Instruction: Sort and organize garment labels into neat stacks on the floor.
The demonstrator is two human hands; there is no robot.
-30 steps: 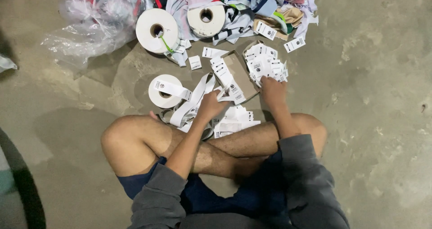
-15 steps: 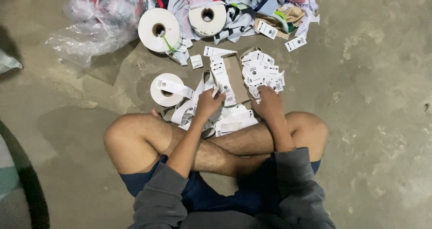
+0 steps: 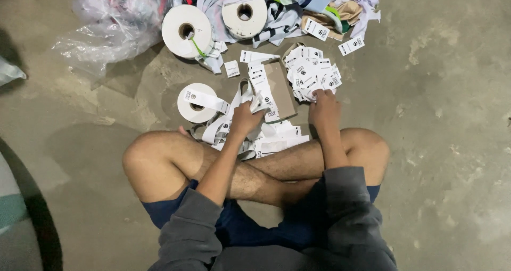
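Note:
I sit cross-legged on a concrete floor. My left hand [image 3: 246, 117] grips a white label ribbon [image 3: 261, 84] that runs over a brown cardboard piece [image 3: 282, 84] and trails back to a small white label roll [image 3: 196, 103]. My right hand [image 3: 324, 107] rests fingers-down on the near edge of a pile of cut white labels [image 3: 313, 71]. More loose ribbon [image 3: 277, 140] lies bunched in front of my shins.
Two larger white rolls [image 3: 186, 30] [image 3: 245, 16] stand at the back beside a heap of mixed fabric scraps [image 3: 298, 5]. A crumpled clear plastic bag [image 3: 112, 21] lies back left. Stray labels [image 3: 351, 46] dot the floor.
My right hand has drawn back from the label pile towards my knee. My left hand has stayed on the ribbon. The view has shifted slightly.

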